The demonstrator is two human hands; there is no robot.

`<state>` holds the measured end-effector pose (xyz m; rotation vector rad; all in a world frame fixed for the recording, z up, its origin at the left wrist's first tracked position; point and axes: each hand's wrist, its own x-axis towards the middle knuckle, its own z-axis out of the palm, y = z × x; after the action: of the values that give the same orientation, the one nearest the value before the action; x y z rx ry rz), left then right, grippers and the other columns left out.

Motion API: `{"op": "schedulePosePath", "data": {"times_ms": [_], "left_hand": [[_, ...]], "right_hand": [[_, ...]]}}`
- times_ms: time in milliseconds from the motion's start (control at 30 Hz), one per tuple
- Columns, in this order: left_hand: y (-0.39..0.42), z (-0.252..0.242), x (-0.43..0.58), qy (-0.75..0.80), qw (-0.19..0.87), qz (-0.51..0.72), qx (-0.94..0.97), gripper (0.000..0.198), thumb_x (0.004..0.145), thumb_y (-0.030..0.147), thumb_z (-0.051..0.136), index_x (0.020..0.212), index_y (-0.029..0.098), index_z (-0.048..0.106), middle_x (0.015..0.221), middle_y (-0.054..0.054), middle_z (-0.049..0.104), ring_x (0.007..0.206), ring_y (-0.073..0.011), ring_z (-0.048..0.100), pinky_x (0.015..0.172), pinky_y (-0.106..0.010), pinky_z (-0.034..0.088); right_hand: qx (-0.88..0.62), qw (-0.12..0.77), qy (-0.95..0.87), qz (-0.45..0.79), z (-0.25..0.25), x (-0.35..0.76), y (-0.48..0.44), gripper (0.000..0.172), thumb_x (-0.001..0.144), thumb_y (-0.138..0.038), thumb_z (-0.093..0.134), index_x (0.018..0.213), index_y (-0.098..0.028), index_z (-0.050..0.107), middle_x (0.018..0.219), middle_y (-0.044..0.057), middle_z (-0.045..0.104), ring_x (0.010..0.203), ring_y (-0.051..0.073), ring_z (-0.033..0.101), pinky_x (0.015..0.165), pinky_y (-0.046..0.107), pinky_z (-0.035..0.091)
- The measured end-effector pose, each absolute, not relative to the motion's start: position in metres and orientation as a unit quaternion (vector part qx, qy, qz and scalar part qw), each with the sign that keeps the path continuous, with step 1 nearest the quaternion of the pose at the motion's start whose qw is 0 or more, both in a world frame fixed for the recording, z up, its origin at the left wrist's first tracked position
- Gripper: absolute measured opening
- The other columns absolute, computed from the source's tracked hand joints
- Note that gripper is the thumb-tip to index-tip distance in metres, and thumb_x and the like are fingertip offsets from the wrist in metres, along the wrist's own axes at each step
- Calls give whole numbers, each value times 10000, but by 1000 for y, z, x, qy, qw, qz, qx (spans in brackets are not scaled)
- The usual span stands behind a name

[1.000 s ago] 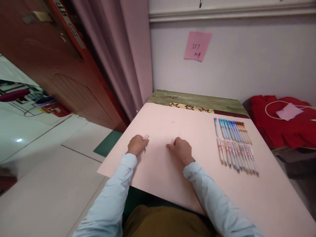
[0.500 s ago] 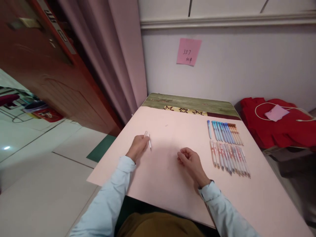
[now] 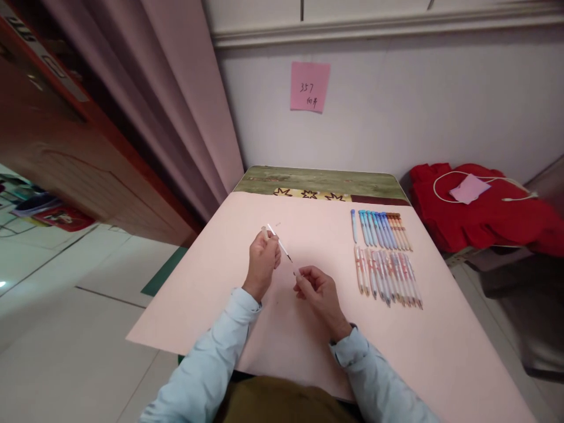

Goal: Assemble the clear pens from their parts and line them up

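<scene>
My left hand [image 3: 263,261] is closed in a fist-like grip, with a short clear piece, like part of a pen barrel [image 3: 264,231], poking out above its thumb. A slim white pen refill [image 3: 279,241] with a dark band slants down from beside those fingers towards my right hand [image 3: 318,292]. The right fingertips are pinched at the refill's lower end; whether they grip its tip or a small part on it I cannot make out. A tiny thin piece [image 3: 277,224] lies on the pale table covering [image 3: 211,276] just beyond the left hand.
To the right lies a row of pens with blue and brown tops [image 3: 379,229], one blue pen [image 3: 353,226] a little apart. Nearer is a row of clear-bodied pens [image 3: 388,276]. Red cloth [image 3: 440,223] with a white cable [image 3: 436,188] sits beyond the table's right edge.
My left hand has moved right and turned upright with the refill. My right hand has come closer, and its fingertips now meet the refill's lower end. The view has shifted rightward.
</scene>
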<state>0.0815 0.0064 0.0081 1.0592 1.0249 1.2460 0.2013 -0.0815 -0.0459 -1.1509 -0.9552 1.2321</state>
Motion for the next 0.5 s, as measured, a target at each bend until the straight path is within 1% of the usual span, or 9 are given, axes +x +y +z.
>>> {"op": "schedulePosePath", "data": {"times_ms": [500], "left_hand": [[14, 12, 92, 440, 570, 514, 466, 190, 861, 283, 562, 791, 231, 393, 516, 114, 299, 403, -61, 248, 390, -185, 194]], "right_hand": [[-499, 578, -394, 512, -47, 209, -74, 292, 826, -467, 668, 877, -180, 655, 653, 3, 614, 626, 152, 632, 549, 241, 544]]}}
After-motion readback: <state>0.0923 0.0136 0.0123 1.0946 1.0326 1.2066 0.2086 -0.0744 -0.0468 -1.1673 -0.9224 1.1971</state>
